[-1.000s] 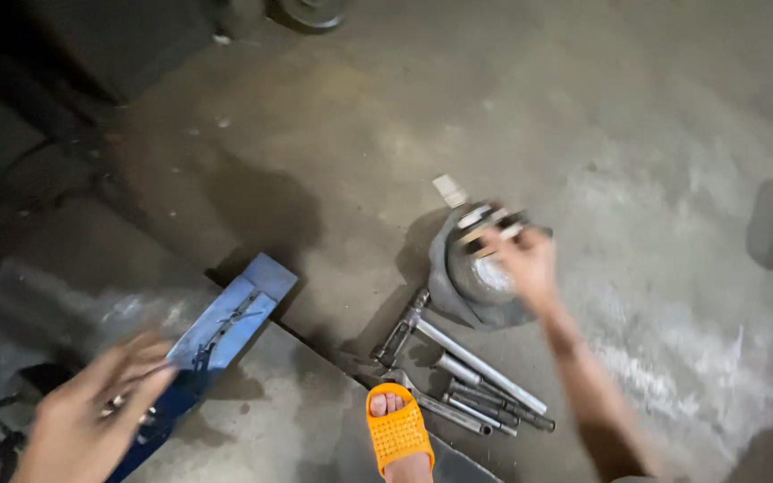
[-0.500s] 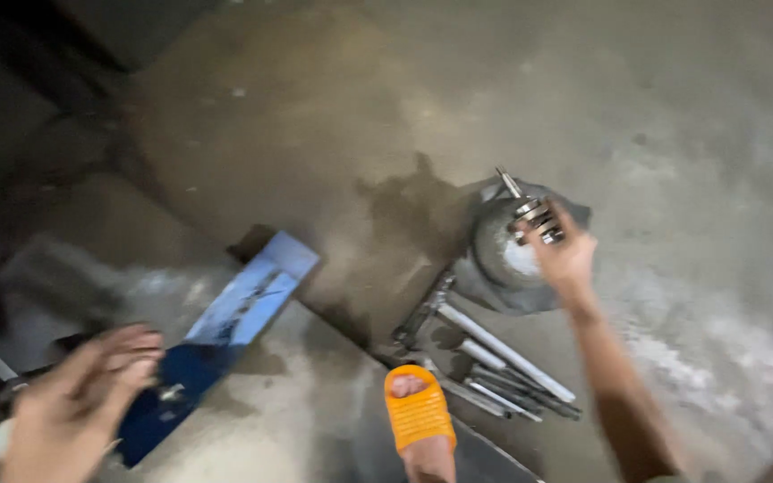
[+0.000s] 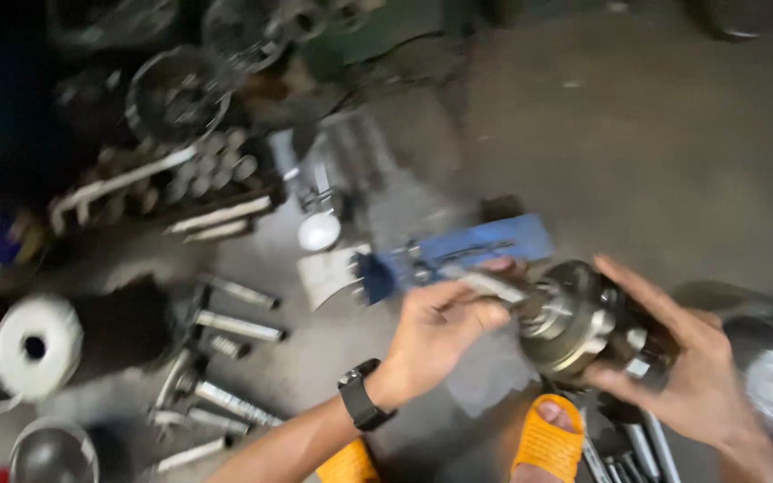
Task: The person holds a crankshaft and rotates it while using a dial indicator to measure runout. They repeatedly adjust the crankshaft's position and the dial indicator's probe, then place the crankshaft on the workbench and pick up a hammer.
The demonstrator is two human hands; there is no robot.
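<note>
Far left on the concrete floor (image 3: 655,134), a white roll (image 3: 36,344) and loose metal rods (image 3: 225,358) lie scattered. Moving right, the left hand (image 3: 436,335), black watch on its wrist, has fingers curled shut around the shaft end of a round metal hub assembly (image 3: 574,326), held up above an orange sandal (image 3: 547,438). A blue flat piece (image 3: 476,243) lies just behind. Further right, the right hand (image 3: 686,362) cups the hub's far side, fingers spread and pressing it.

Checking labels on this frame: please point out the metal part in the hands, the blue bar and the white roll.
Metal part (image 3: 574,326), head view, on its round flange.
Blue bar (image 3: 485,243), head view, on its flat top face.
White roll (image 3: 38,347), head view, on its end face beside the core hole.
</note>
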